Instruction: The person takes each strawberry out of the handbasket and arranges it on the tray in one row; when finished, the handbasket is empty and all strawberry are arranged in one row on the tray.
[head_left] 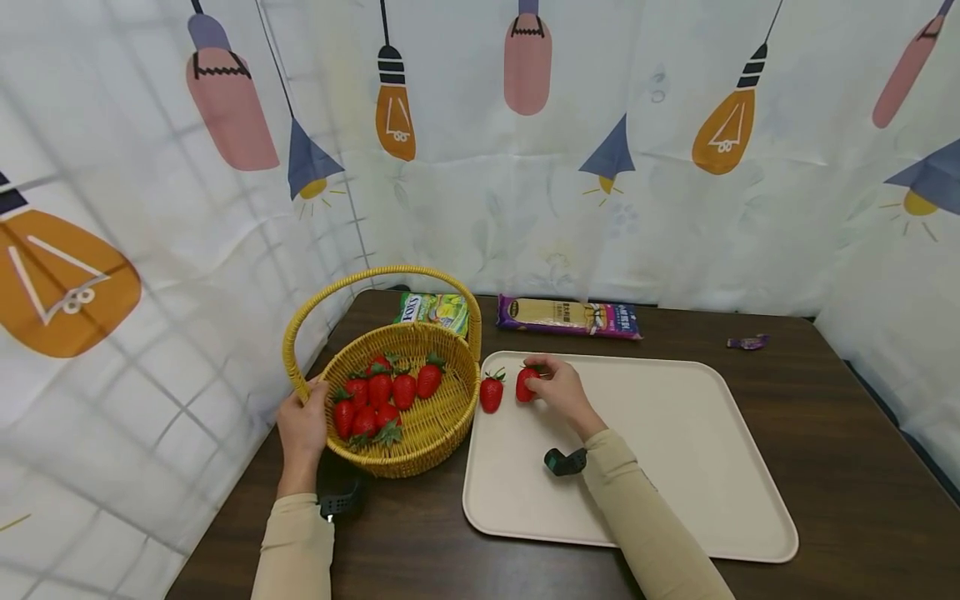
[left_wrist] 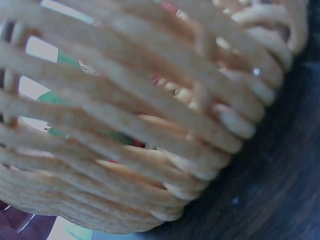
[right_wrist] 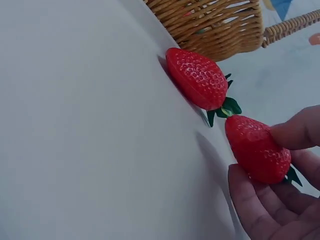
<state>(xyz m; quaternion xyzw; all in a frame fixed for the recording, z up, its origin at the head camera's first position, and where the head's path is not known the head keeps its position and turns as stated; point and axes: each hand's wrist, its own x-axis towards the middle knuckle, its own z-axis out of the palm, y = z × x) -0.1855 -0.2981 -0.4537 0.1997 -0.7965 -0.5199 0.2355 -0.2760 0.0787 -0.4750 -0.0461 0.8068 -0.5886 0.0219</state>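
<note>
My left hand [head_left: 303, 427] grips the yellow wicker basket [head_left: 442, 450] at its left side, where the tall handle meets the rim. Inside the basket lie several red strawberries [head_left: 380, 389] with green leaves. The left wrist view is filled by the basket's weave [left_wrist: 125, 100], and the left fingers are mostly hidden there. Over the tray's back left corner, my right hand [head_left: 558, 390] pinches a strawberry [right_wrist: 257, 149] between thumb and fingers. Another strawberry [right_wrist: 196, 78] lies on the cream tray [head_left: 675, 450], just left of the held one and beside the basket.
Behind the basket lies a green and yellow packet [head_left: 435, 311]. A long purple and gold package [head_left: 567, 317] lies behind the tray. A small purple wrapper [head_left: 747, 342] sits at the back right of the dark wooden table [head_left: 840, 467]. A patterned curtain [head_left: 480, 208] hangs behind.
</note>
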